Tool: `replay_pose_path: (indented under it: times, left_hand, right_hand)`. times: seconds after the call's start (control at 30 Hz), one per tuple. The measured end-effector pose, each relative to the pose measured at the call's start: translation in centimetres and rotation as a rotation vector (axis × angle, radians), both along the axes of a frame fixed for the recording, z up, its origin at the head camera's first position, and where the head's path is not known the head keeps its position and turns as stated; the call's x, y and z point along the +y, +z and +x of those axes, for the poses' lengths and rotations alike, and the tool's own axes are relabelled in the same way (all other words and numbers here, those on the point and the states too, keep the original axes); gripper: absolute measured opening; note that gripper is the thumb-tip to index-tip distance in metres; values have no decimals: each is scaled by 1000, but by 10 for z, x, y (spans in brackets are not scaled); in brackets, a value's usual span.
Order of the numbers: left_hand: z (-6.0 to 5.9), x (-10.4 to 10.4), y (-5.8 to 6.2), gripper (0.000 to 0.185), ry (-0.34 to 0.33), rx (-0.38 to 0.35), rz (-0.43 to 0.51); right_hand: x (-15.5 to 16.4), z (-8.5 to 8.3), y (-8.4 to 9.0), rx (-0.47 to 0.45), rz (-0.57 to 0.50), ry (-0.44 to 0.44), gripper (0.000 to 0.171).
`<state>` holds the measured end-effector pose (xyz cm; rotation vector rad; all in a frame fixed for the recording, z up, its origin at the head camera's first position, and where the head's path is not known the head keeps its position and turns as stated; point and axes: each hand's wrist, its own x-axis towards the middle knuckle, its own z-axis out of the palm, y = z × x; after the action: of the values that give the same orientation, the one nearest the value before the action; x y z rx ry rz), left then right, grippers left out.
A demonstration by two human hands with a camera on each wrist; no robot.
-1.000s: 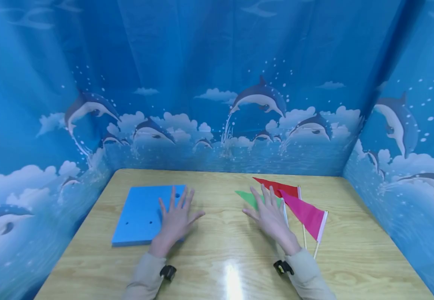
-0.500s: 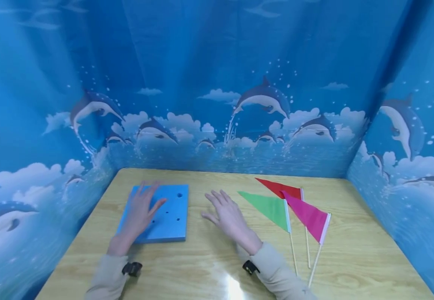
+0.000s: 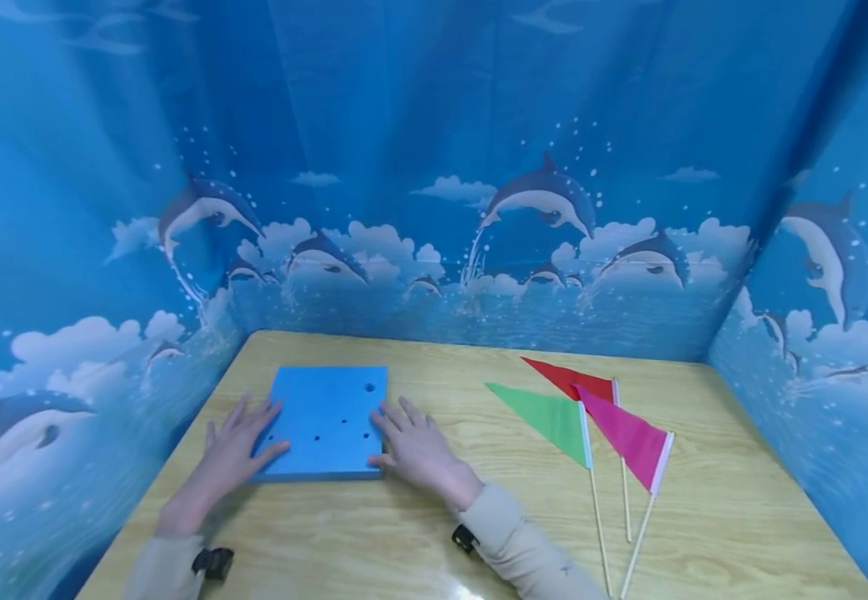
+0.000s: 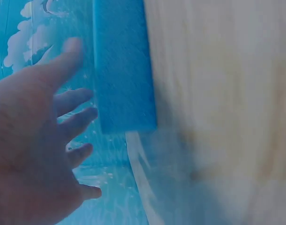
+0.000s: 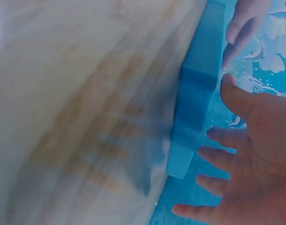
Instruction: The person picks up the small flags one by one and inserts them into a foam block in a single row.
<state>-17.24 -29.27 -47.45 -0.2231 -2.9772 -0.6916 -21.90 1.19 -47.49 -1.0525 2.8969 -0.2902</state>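
Blue board (image 3: 321, 396): lies flat on the wooden desk (image 3: 374, 542), toward the desk's far left corner, set in from both the left and far edges. Shows a larger hole (image 3: 370, 387) by its own far right corner, smaller holes (image 3: 344, 421) scattered across its nearer half.

Left hand (image 3: 226, 454): works at the board's left edge. Reaches over the top with thumb and forefinger in the head view; fans the other fingers out toward the desk's left edge. Appears in the left wrist view beside the board's thick side, digits well parted.

Right hand (image 3: 422, 454): mirrors at the board's right edge, fingers apart, thumb toward the near right corner. Overlaps that edge with several tips. Actual contact, either hand: cannot tell.

Green flag (image 3: 546, 417), red flag (image 3: 572, 379), magenta flag (image 3: 629, 433): lie together on the desk's right half. Red one farthest, toward the far edge; tip of magenta across it; green to the left. Sticks point toward the desk's near edge.

Also: pale sleeves (image 3: 531, 554), black wrist devices (image 3: 213, 564). Blue dolphin-print curtain (image 3: 404, 108): hangs behind the far edge and along both sides.
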Motion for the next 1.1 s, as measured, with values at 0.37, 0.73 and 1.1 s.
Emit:
replay_pose_path:
  times: [0.37, 0.73, 1.1]
  left_hand:
    - [4, 0, -2, 73, 9, -43, -56]
    - [3, 11, -2, 71, -13, -34, -49]
    - [1, 25, 0, 69, -46, -12, -43]
  right_hand:
    - [0, 3, -1, -43, 1, 14, 71]
    - [13, 0, 0, -62, -8, 0, 72]
    - [34, 1, -1, -76, -48, -14, 73]
